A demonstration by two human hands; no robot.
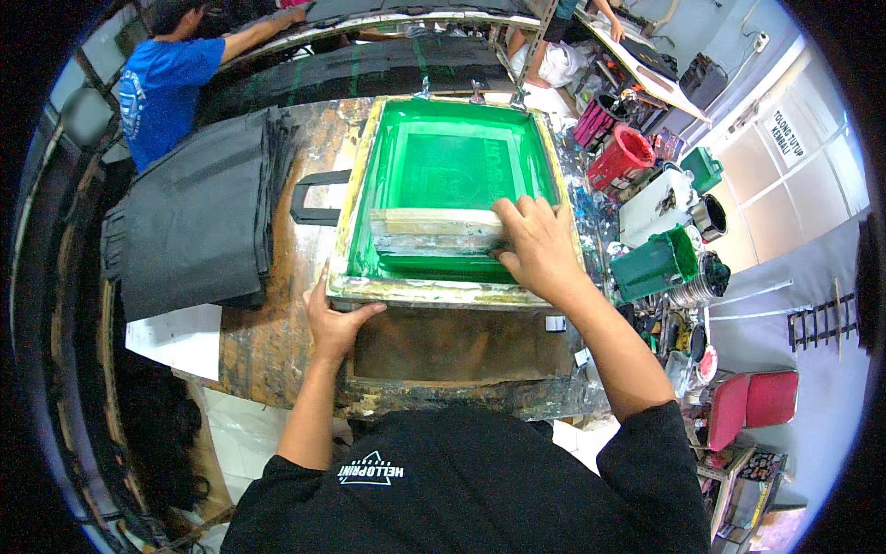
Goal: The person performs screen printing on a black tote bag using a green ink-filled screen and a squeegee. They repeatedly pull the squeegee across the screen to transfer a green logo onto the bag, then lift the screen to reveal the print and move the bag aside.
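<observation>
A wooden-framed printing screen [434, 294] lies on the worktable, its mesh covered in wet green ink [443, 166]. Across its near part rests a wooden squeegee [434, 228], and my right hand [540, 245] is wrapped round the right end of it. My left hand [337, 321] grips the frame's near left corner, thumb along the near edge and fingers up the side. From under the left side of the screen sticks the handle [303, 198] of a black bag; the rest of the bag is hidden.
A stack of black bags [198, 217] sits left of the screen. Clamps [476, 90] stand at its far edge. Along the right are a red bucket [623, 152], a green container [655, 263] and several cans. At the back left, a person in blue [166, 88] reaches over a rack.
</observation>
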